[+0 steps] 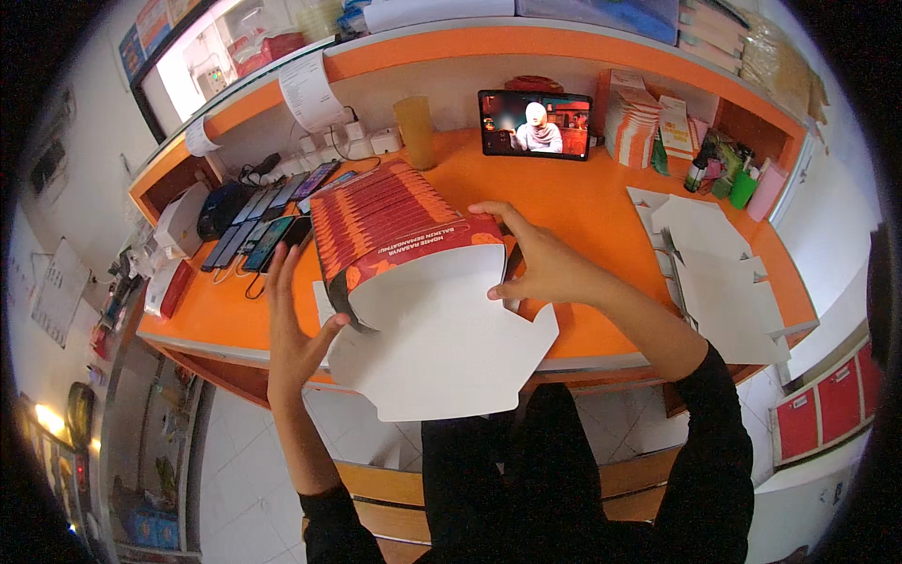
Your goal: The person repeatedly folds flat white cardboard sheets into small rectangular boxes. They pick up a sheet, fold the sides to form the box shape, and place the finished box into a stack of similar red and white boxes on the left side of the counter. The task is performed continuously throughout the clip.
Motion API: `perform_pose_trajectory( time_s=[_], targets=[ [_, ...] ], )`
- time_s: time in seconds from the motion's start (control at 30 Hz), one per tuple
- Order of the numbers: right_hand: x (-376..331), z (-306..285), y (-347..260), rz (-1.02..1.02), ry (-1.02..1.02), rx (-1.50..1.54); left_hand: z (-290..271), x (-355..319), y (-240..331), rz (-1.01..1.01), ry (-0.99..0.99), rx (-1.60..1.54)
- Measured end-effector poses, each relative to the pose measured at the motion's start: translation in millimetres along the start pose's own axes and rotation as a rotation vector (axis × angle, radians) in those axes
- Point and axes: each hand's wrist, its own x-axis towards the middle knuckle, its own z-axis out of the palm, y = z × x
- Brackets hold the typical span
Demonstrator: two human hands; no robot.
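A row of nested red cardboard food boxes (pixel 381 211) lies on the orange desk in front of me. The nearest box's white lid flap (pixel 432 348) spreads towards me, past the desk's front edge. My right hand (pixel 545 261) is at the right side of this nearest box, index finger on its red top corner and thumb lower on the side flap. To the left, my left hand (pixel 296 329) is open, fingers stretched upward and thumb apart, close to the box's left flap. Whether that thumb touches the card I cannot tell.
Several phones (pixel 249 226) with cables lie at the left. A yellow cup (pixel 413 132) and a lit tablet (pixel 536 125) stand at the back. Flat white box blanks (pixel 719 273) are stacked at the right, near small bottles (pixel 742 188). A shelf (pixel 451 45) runs above the desk.
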Motion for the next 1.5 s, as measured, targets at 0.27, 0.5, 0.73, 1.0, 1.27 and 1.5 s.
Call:
perform_pose_trajectory(
  time_s=[0.27, 0.5, 0.73, 1.0, 1.27, 1.5],
  targets=[
    [2.8, 22.6, 17.0, -0.011, 0.199, 0.100, 10.6, 14.6, -26.0, 0.206, -0.269, 0.071],
    [0.9, 13.3, 39.2, -0.048, 0.142, 0.175, 31.2, 21.6, -7.9, 0.218, -0.234, -0.129],
    [4.5, 5.4, 44.0, -0.154, 0.064, 0.154, 33.5, 16.8, -4.3, 0.211, -0.231, -0.135],
    [5.8, 0.9, 28.6, 0.042, -0.079, 0.215, 35.7, 16.6, -2.5, 0.192, -0.220, -0.134],
    [18.3, 2.4, 33.2, -0.001, -0.059, 0.181, 36.3, 16.1, -4.5, 0.196, -0.202, -0.105],
    [19.1, 8.0, 33.5, 0.039, 0.058, 0.178, 39.4, 15.7, -1.5, 0.190, -0.173, -0.092]
  ],
)
